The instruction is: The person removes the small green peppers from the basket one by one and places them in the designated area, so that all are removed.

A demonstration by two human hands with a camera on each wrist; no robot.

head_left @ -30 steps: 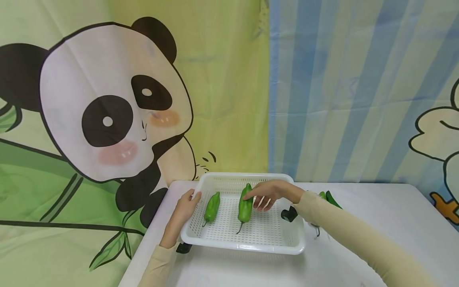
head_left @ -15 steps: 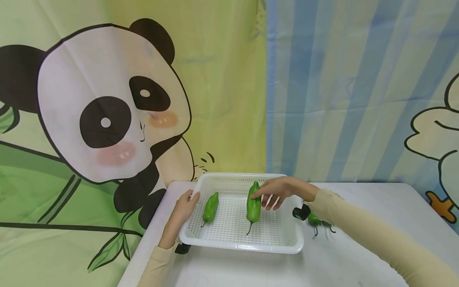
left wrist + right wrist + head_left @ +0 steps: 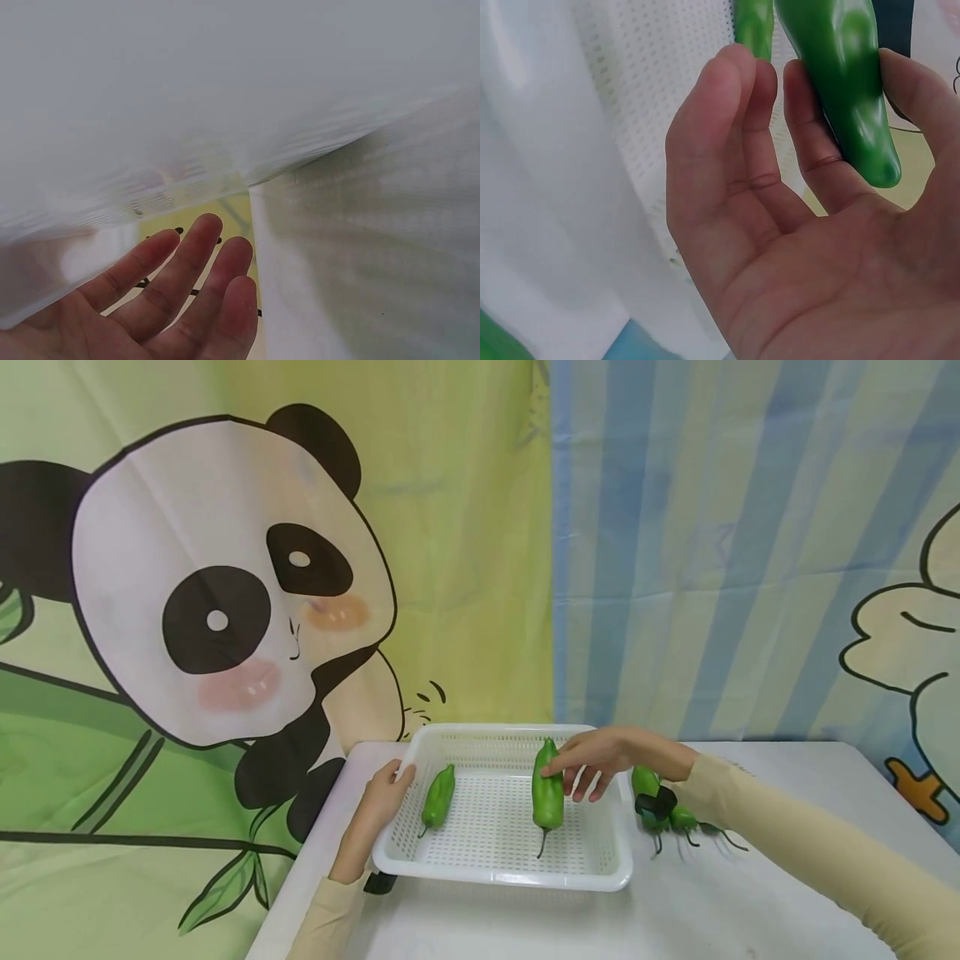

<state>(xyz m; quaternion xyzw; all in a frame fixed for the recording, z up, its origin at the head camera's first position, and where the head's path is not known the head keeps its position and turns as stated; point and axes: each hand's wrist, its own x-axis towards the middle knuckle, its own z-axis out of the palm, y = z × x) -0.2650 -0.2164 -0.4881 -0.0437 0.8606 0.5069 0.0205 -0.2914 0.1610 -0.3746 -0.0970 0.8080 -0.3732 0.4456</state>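
Over the right part of a white plastic basket [image 3: 502, 877], my right hand [image 3: 600, 756] pinches a long green pepper [image 3: 548, 797] between thumb and forefinger. Its stem points down toward me, and the other fingers are loosely bent, apart from it. In the right wrist view the pepper [image 3: 840, 82] hangs between thumb and forefinger. Another green pepper [image 3: 438, 797] lies inside the basket at the left. At the left rim my left hand [image 3: 384, 793] holds the basket, thumb at the rim. The left wrist view shows its fingers [image 3: 187, 292] along the outside, under the wall.
Several green peppers [image 3: 682, 818] lie on the white table [image 3: 750, 893] right of the basket, partly hidden by the right wrist's black camera [image 3: 656, 804]. A curtain with a panda picture [image 3: 240, 585] hangs behind the table.
My right hand has moved right with the pepper, from mid-basket toward its right side. More of the peppers on the table show now. The left hand stays at the rim.
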